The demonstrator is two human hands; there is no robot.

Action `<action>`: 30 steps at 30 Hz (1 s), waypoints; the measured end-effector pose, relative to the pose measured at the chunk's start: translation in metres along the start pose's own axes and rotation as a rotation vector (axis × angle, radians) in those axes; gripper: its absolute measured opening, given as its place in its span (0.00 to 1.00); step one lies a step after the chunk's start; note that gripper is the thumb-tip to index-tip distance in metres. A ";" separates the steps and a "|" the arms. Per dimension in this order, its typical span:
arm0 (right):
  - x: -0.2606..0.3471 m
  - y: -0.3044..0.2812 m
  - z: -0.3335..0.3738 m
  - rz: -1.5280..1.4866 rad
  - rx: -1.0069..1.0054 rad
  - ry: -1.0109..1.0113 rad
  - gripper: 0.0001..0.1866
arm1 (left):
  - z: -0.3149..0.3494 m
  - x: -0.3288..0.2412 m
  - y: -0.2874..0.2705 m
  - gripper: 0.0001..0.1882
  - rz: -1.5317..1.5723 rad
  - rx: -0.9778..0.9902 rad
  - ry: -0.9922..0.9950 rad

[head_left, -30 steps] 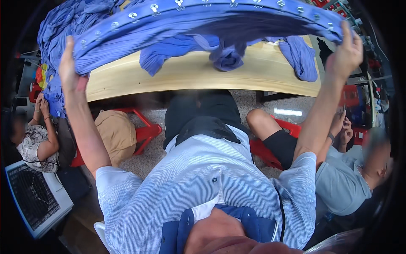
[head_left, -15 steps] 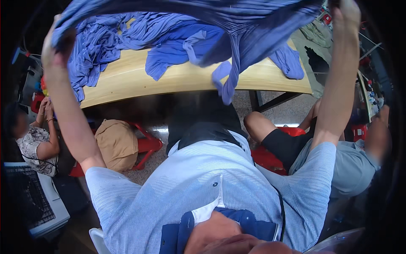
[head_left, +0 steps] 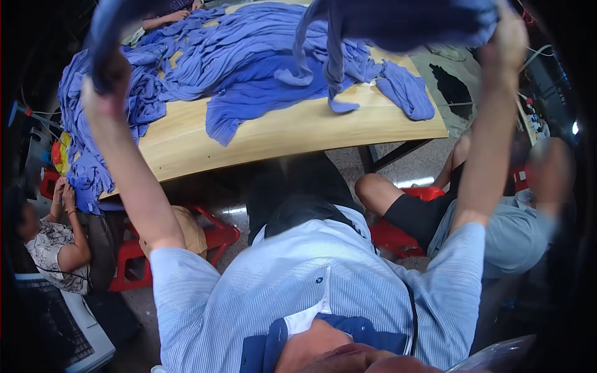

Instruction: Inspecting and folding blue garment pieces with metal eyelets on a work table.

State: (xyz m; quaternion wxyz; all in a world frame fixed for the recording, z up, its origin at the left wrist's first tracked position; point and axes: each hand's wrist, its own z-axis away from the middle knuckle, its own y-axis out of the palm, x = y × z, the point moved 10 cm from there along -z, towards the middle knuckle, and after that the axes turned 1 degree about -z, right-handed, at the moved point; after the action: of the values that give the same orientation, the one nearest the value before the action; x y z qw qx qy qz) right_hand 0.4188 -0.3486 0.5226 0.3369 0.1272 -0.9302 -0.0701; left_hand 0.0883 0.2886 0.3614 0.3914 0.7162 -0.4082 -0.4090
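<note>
Both my arms are raised high and apart over the table. My left hand (head_left: 107, 93) is closed on one side of a blue garment, blurred by motion. My right hand (head_left: 509, 43) grips the other side of this garment (head_left: 410, 22), which hangs near the upper edge, its upper part out of view. Thin strips of blue cloth (head_left: 334, 62) dangle from it towards the table. Beneath lies a spread heap of blue garments (head_left: 249, 46), with a separate folded-looking blue piece (head_left: 405, 90) at its right.
The wooden table (head_left: 273, 130) has a curved-looking front edge. A co-worker (head_left: 65, 248) sits at left, another (head_left: 497, 224) at right, and a person's hands (head_left: 171, 18) show at the far side. Red stools (head_left: 221, 233) stand below. Dark cloth (head_left: 453, 90) lies right of the table.
The held garment has swung up and away, baring more of the heap on the table. My left hand has moved lower and slightly right; my right hand stays high.
</note>
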 end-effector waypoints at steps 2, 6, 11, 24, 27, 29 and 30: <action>-0.074 0.017 0.115 0.298 -0.114 0.069 0.11 | 0.074 0.022 -0.140 0.06 -0.527 -0.768 0.403; -0.208 0.013 0.224 0.840 0.148 0.059 0.18 | 0.209 0.088 -0.350 0.18 -0.496 -1.125 0.076; -0.205 0.030 0.239 0.663 0.108 0.075 0.17 | 0.220 0.049 -0.296 0.26 -0.832 -0.959 0.130; -0.335 0.006 0.344 0.746 0.364 0.587 0.13 | 0.208 0.041 -0.249 0.18 -2.354 -1.032 0.103; -0.322 -0.013 0.358 0.709 0.249 0.609 0.13 | 0.176 0.069 -0.205 0.16 -2.617 -0.876 0.222; -0.310 -0.008 0.353 0.738 0.239 0.607 0.13 | 0.180 0.070 -0.208 0.16 -2.661 -0.936 0.074; -0.304 -0.004 0.350 0.689 0.237 0.620 0.12 | 0.184 0.071 -0.214 0.16 -2.691 -0.987 -0.075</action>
State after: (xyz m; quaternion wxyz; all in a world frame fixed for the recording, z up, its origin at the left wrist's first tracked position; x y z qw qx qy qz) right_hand 0.4187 -0.2508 0.0691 0.5854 -0.1362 -0.7755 0.1934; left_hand 0.0015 0.2596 0.0854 -0.0930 0.3333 0.7394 -0.5775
